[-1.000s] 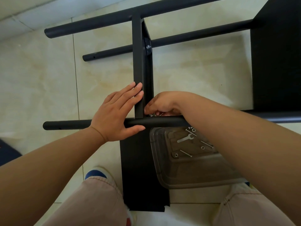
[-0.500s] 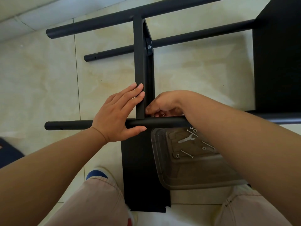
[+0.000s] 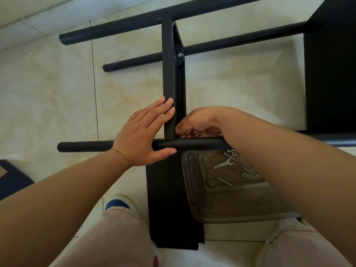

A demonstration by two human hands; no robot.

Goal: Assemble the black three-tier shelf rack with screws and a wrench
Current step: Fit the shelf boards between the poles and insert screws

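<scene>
Rack [image 3: 174,78] parts lie on the pale tiled floor [image 3: 57,97], the black frame half built — a shelf panel stands on edge and meets the near tube [image 3: 192,144] at a right angle, and that joint is the landmark for everything else. Just left of the joint, the left hand [image 3: 142,137] lies flat with straight fingers against the panel's face and its thumb under the tube; it grips nothing, and seems to be there to brace panel and tube square while the fastener goes in. Just right of the joint, the right hand [image 3: 200,122] curls its fingertips around something small and silvery at the corner, probably a screw [image 3: 193,134] being started by hand, though most of it is hidden. Directly below the joint sits a clear plastic tray [image 3: 240,212], placed within easy reach, holding a small flat wrench [image 3: 223,163], spare screws and washers. Beyond the joint, at the panel's far end, a bolted bracket [image 3: 180,54] already ties it to the far tubes. Right of the joint stands another black panel [image 3: 331,70]. No brand, label or legible writing shows anywhere.
</scene>
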